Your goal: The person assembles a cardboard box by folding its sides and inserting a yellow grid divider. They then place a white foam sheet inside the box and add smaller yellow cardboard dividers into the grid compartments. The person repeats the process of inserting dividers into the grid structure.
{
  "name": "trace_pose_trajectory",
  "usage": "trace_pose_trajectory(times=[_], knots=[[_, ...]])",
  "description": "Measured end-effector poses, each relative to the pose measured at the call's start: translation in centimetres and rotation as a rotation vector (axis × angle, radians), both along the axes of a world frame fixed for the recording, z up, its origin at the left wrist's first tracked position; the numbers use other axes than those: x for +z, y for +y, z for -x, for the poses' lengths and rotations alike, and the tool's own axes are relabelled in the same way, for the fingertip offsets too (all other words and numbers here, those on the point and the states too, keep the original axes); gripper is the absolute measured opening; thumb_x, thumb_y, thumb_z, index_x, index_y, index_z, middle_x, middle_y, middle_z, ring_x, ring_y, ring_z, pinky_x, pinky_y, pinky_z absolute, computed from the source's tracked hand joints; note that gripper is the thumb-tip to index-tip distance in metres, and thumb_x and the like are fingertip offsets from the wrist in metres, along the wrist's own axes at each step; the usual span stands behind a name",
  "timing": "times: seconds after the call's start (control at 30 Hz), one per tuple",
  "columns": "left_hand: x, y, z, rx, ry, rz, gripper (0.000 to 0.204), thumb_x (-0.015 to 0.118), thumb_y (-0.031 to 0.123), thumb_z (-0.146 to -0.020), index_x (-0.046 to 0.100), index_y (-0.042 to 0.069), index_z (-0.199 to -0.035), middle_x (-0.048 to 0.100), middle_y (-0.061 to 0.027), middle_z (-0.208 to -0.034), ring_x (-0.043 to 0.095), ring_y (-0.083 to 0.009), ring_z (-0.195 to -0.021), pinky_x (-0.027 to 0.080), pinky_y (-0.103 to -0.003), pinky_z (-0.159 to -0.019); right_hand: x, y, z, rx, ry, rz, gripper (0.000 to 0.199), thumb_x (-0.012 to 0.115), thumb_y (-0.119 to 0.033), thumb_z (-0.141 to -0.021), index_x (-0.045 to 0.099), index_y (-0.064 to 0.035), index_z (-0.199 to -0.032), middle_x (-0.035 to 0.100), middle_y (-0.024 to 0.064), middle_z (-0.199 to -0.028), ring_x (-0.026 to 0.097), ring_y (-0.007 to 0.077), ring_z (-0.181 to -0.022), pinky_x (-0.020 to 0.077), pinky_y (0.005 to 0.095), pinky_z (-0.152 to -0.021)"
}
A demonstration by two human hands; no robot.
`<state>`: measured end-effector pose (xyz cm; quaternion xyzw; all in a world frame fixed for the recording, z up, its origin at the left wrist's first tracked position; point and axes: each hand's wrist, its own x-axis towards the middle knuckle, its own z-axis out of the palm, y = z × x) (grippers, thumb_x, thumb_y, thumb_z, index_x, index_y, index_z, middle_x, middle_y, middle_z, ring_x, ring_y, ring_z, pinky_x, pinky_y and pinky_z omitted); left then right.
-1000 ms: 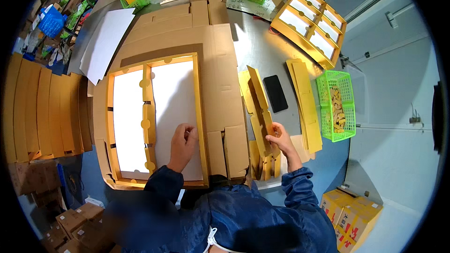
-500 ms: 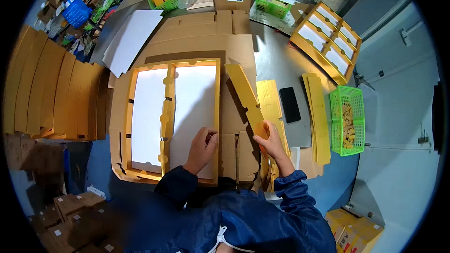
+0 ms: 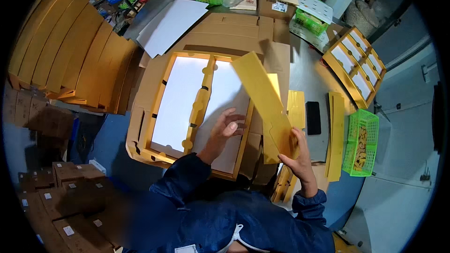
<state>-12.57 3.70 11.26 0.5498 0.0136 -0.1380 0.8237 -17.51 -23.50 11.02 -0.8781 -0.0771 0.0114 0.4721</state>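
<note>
A shallow yellow cardboard box (image 3: 242, 146) lies in front of me on flattened brown cardboard. White sheets line its floor, and one long notched yellow divider (image 3: 200, 105) splits it lengthwise. Over the right-hand compartment hovers my left hand (image 3: 222, 132), its fingers apart and nothing in them. My right hand (image 3: 300, 159) grips the near end of a long yellow cardboard strip (image 3: 262, 91), which is raised at a slant over the box's right edge. Part of the strip's lower end is covered by my fingers.
More yellow strips (image 3: 335, 136) lie right of a black phone (image 3: 313, 118). A green basket (image 3: 361, 143) holds small brown pieces. A partitioned yellow box (image 3: 355, 65) stands far right. White sheets (image 3: 171, 26) lie far left, near stacked yellow boxes (image 3: 70, 51).
My right hand has lifted the strip and turned its broad face toward me. My left hand has risen and its fingers have spread. The whole view has shifted and tilted.
</note>
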Motion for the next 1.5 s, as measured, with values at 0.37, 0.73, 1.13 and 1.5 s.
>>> trace_pose_trajectory(times=[0.37,0.73,1.13,1.5], knots=[[1.5,1.4,2.7,0.058,-0.029,-0.143,0.031,0.054,0.022,-0.096,0.056,-0.002,-0.114,0.06,-0.0048,-0.102,0.056,-0.01,-0.092,0.047,-0.024,-0.079,5.0,12.2,-2.1,0.148,-0.263,0.39,0.099,0.083,-0.027,-0.061,0.028,0.0034,-0.137,0.042,0.0254,-0.131,0.042,0.0411,-0.12,0.0354,0.045,-0.101],[2.1,12.7,4.7,-0.173,0.112,-0.125,0.036,0.062,0.026,-0.09,0.054,0.002,-0.116,0.058,-0.0041,-0.105,0.054,-0.0136,-0.1,0.044,-0.029,-0.089,3.8,23.3,-0.7,0.074,-0.171,0.257,0.045,0.076,-0.022,-0.068,0.054,-0.0028,-0.102,0.061,0.0179,-0.082,0.06,0.0367,-0.075,0.0476,0.044,-0.064],[2.4,23.5,2.5,-0.301,-0.069,0.492,0.025,0.058,0.009,-0.09,0.052,0.008,-0.114,0.055,-0.0107,-0.122,0.05,-0.0273,-0.119,0.037,-0.043,-0.102,6.7,27.9,2.5,0.208,0.009,0.205,0.081,0.076,-0.033,-0.069,0.038,0.0002,-0.132,0.048,0.0226,-0.125,0.044,0.0379,-0.118,0.0352,0.0432,-0.101],[1.1,25.4,0.3,-0.158,-0.038,0.288,0.025,0.057,0.019,-0.092,0.056,0.006,-0.114,0.062,-0.0093,-0.112,0.059,-0.0219,-0.105,0.048,-0.039,-0.092,4.9,26.0,3.9,0.22,0.266,0.032,0.096,0.073,-0.044,-0.071,0.026,0.0051,-0.139,0.042,0.0284,-0.133,0.044,0.0391,-0.123,0.0348,0.0393,-0.105]])
